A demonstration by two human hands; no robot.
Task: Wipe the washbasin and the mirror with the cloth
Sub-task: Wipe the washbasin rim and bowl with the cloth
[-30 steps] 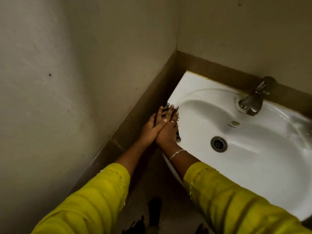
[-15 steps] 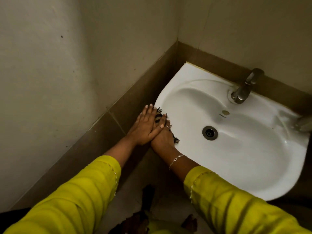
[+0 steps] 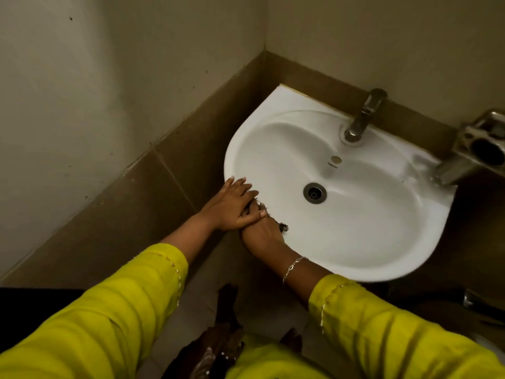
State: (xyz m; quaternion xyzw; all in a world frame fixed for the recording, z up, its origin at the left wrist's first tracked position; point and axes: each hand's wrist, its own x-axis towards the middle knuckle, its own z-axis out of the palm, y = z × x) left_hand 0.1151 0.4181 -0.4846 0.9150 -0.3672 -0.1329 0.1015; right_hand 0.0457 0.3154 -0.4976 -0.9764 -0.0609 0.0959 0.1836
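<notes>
Left hand (image 3: 232, 206) lies flat, fingers straight and close together, on top of the right hand (image 3: 263, 236) at the left rim of the washbasin (image 3: 369, 228), which is glossy white ceramic with a rounded front. Right fingers are mostly covered, can't tell their shape. Just a dark frayed bit of cloth (image 3: 283, 227) pokes out underneath. Tiny mark under the overflow hole, unreadable. Dull metal tap (image 3: 358, 124) at the back.

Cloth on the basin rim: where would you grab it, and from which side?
Probably the frayed fringe of the cloth poking out toward the bowl, pinched from the bowl side. The rest is pinned on the washbasin rim under the right hand, with the left hand laid over it, so nothing else shows.
</notes>
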